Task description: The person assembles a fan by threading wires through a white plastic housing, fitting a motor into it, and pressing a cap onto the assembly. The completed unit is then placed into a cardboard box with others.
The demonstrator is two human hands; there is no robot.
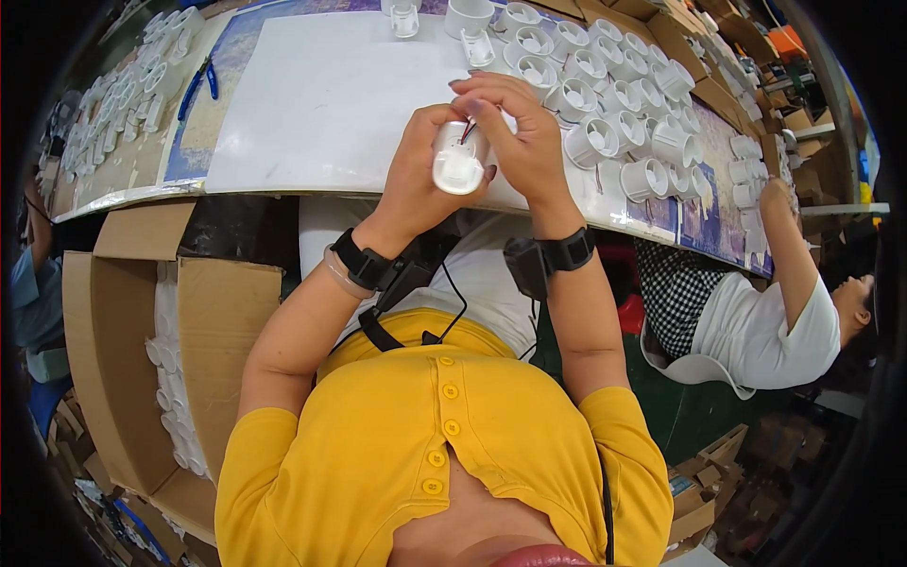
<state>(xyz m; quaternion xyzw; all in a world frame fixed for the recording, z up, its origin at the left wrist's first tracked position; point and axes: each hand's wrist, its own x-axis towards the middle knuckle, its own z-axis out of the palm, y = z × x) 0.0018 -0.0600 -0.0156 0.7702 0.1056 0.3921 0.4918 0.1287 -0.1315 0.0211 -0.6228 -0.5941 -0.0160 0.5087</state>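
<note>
- Yellow shirt (368,444) is nearest the camera.
- White plastic part (457,170) lies between the hands, long axis toward the shirt.
- Left hand (413,161), nearer, wraps around it.
- Right hand (525,132) bends over its far end; whether pinching wires (467,131), one cannot tell.

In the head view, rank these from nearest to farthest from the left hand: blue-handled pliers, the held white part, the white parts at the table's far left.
From the left hand:
1. Held white part: in its grasp.
2. Blue-handled pliers: leftward on the table.
3. White parts: mostly beyond the pliers, far left.
</note>
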